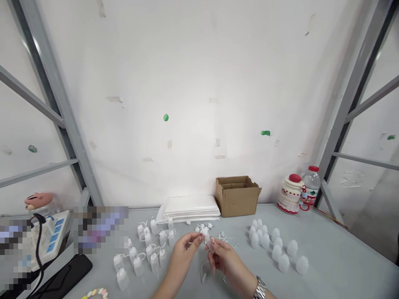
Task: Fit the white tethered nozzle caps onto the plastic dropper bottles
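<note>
Near the front middle of the table, my left hand [186,249] and my right hand [222,254] meet over a small translucent white bottle [209,244]. The right fingers are wrapped round its body, while the left thumb and finger pinch at its upper end; the fingers partly hide it. Just behind lie several small white parts [204,228], some with thin straps. A loose white strap piece [203,273] lies below the hands. To the left stand several small white bottles [138,265] with looped straps. Several plain translucent white bottle-like pieces [277,252] stand to the right, without straps.
Against the wall are a stack of white flat packets [191,207] and an open cardboard box [238,197]. A red-lidded jar [290,197] and a clear bottle [311,185] stand back right. A black phone [64,278] and a power strip [56,236] lie left.
</note>
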The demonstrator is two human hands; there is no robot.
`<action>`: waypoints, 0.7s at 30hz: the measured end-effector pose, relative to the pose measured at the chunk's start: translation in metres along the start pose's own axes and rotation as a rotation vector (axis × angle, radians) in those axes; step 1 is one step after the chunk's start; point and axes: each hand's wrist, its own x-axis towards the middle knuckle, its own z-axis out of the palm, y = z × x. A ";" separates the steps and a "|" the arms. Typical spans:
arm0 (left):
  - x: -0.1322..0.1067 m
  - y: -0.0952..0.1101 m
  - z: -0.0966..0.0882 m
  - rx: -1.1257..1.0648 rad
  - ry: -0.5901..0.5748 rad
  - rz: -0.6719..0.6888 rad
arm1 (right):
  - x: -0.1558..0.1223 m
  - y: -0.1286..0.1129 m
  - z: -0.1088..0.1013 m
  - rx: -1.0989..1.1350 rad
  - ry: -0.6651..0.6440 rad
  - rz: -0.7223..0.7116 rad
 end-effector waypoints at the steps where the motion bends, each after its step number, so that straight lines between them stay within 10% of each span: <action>1: 0.000 0.000 -0.001 0.023 -0.001 0.005 | 0.002 0.001 -0.002 -0.034 0.016 -0.014; 21: -0.005 0.016 -0.006 -0.102 -0.063 -0.013 | -0.002 -0.007 -0.007 -0.652 0.288 -0.336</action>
